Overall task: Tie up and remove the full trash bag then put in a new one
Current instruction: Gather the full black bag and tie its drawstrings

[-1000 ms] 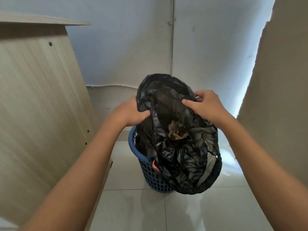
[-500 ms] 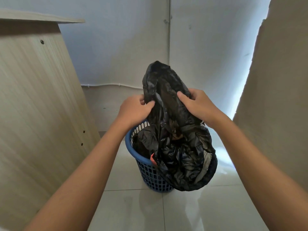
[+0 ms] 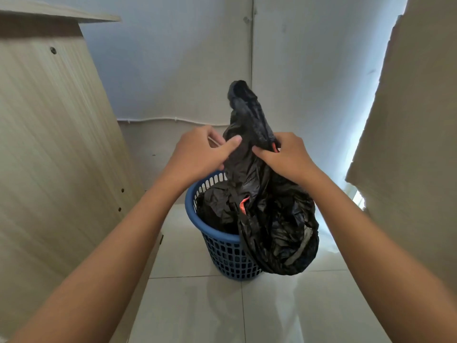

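A full black trash bag [image 3: 277, 219] sits in a blue perforated bin [image 3: 222, 251] on the floor and bulges over the bin's right rim. Its top is gathered into a narrow neck that stands up above both hands. My left hand [image 3: 200, 152] pinches the neck from the left with thumb and fingers. My right hand [image 3: 284, 157] grips the neck from the right. A small orange-red bit [image 3: 243, 205] shows among the bag's folds.
A light wooden cabinet side [image 3: 49, 144] stands close on the left. A beige panel [image 3: 415, 120] rises on the right. Behind the bin is a pale wall [image 3: 185, 70] with a thin cable along it. The floor [image 3: 197, 305] is glossy white tile.
The bag's wide open mouth has been drawn together into a tight upright neck. Both hands have moved closer to each other around it.
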{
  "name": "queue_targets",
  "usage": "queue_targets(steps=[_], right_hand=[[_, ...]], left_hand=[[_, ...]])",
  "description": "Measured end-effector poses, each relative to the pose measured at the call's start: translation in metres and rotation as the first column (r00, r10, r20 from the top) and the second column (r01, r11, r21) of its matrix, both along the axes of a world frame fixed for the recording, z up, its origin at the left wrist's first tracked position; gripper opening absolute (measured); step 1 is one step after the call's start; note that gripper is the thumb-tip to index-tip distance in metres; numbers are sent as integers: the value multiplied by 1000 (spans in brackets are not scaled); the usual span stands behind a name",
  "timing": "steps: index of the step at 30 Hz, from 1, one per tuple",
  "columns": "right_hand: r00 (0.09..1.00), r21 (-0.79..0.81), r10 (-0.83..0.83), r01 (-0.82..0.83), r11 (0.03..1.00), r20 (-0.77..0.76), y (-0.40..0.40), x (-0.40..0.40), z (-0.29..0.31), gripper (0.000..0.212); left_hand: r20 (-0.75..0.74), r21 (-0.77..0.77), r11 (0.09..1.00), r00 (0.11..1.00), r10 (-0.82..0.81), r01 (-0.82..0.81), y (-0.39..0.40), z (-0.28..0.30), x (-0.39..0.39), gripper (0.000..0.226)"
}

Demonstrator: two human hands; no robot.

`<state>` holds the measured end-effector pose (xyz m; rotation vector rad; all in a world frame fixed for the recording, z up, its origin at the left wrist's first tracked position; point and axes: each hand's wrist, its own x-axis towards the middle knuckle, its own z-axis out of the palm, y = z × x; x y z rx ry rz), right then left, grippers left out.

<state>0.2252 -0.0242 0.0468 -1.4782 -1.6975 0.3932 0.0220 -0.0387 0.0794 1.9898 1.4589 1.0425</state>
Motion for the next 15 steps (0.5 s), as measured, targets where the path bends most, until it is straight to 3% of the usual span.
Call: queue_targets(steps=[2,4,8,12,15], right_hand=[[998,-22,-38,37,999,-50,1,6,2,28],[995,-42,-53,49,998,-88,2,9,3,28],[988,-72,-56,47,996,-141,2,11,3,28],[980,-108,-35,14,994,-198,1,13,5,19],[967,-145,-8,-30,989,-255,2,15,8,19]], left_hand=[[-94,-153,970,975,-204,188,-10,0,-1,43],[-249,-261,913,892,-377,313,-20,-5,4,39],[-533,-203,955,794,-292,216,-17,-24,14,34],[-436,-300,939,851,-292,168,-8,-30,12,17],[-353,-261,951,901,-254,166,-1,-31,6,13]])
